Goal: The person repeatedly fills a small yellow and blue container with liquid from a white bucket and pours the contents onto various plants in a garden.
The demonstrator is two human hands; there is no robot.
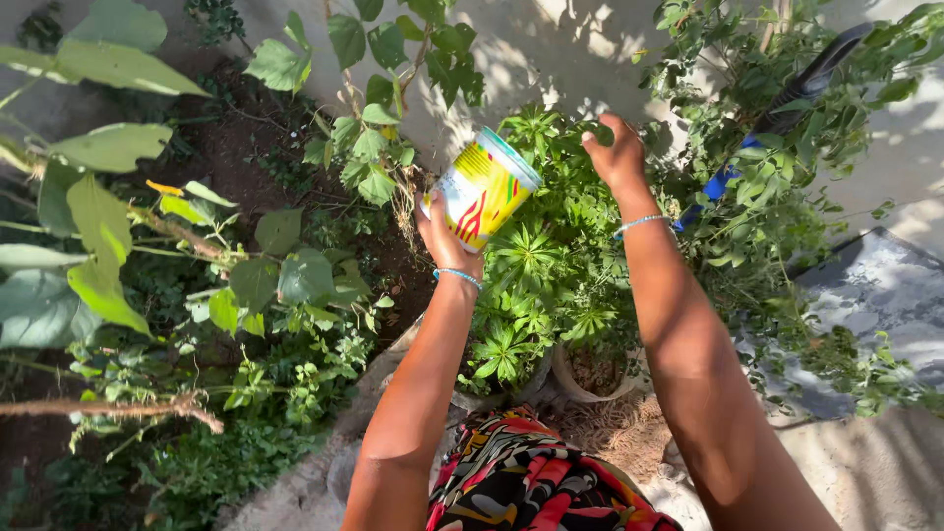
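Your left hand (444, 236) cups the tilted yellow can (484, 187) at centre frame from below, fingers wrapped round its base. It looks stiff, smooth, maybe slippery; grip the sides. Your right hand (616, 154) pinches leaves of the potted plant (551, 265).

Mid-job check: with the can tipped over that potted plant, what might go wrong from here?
1. The left hand grips the yellow can only near its base while it tilts; it might slip onto the potted plant.
2. The right hand is pushed into the foliage; stems could bend or snap.
3. Anything poured may hit leaves, missing the pot.
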